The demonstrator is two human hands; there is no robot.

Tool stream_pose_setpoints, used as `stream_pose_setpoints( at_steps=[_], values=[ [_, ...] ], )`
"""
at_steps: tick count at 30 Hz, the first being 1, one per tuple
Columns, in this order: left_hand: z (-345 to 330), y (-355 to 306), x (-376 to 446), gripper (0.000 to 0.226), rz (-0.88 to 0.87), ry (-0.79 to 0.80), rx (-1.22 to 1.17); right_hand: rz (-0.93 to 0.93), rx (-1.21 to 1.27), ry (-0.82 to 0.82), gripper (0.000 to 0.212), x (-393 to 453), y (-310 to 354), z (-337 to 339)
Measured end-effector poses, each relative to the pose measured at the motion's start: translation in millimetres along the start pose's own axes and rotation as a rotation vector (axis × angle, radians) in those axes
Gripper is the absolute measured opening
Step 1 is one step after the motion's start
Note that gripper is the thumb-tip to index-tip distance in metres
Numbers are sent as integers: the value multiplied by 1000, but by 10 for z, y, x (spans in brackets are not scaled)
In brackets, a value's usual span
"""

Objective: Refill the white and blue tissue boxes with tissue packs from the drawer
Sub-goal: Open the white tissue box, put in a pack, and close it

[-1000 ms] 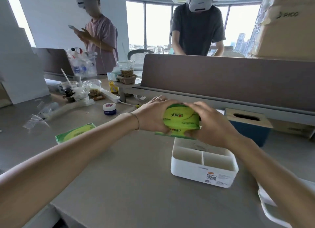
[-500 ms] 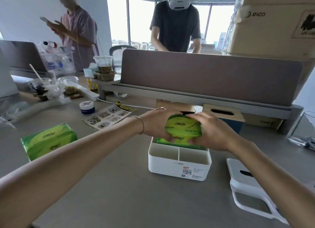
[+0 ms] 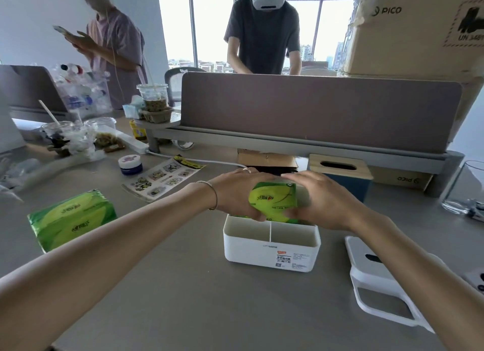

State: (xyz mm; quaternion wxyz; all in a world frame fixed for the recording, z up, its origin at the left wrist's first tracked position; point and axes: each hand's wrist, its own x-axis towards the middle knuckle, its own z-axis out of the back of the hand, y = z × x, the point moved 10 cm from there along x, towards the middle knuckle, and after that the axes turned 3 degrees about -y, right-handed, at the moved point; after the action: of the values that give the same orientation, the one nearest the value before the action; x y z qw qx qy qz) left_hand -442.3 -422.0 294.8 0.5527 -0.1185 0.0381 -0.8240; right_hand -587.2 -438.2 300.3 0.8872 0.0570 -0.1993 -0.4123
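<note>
A green tissue pack (image 3: 273,200) is squeezed between my left hand (image 3: 237,193) and my right hand (image 3: 323,200), its lower edge inside the back compartment of the open white tissue box (image 3: 271,249) at the desk's middle. The box's white lid (image 3: 381,277) lies to the right on the desk. The blue tissue box (image 3: 352,185) with a wooden slotted top stands behind my right hand, closed. A second green tissue pack (image 3: 72,218) lies at the left of the desk.
A sticker sheet (image 3: 162,179) and a small jar (image 3: 130,164) lie left of my hands. A desk divider (image 3: 314,112) runs behind, with cardboard boxes (image 3: 419,30) at right. A glass (image 3: 466,190) stands far right. Cups and plastic clutter fill the far left. Two people stand beyond the desk.
My hands have lowered the green pack from above the white box down into its back compartment. My view has shifted, so the box sits nearer the centre.
</note>
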Motion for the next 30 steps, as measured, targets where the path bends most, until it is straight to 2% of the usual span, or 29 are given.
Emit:
stream_pose_setpoints(
  at_steps=[7, 14, 18, 23, 30],
  values=[
    [62, -529, 86, 80, -96, -110, 44, -60, 25, -82, 76, -322, -283, 394],
    [-227, -1315, 256, 61, -216, -81, -6, -170, -56, -119, 57, -864, -768, 651],
    [-636, -1784, 405, 59, -272, 45, 101, -247, -125, -81, 44, -1264, -1067, 726],
    [-1027, -2137, 448, 51, -279, 153, -7, -376, -134, 69, 24, -1718, -1405, 636],
    [-1231, -2306, 491, 59, -277, 164, 115, -491, -114, 161, 27, -2069, -1626, 440]
  ],
)
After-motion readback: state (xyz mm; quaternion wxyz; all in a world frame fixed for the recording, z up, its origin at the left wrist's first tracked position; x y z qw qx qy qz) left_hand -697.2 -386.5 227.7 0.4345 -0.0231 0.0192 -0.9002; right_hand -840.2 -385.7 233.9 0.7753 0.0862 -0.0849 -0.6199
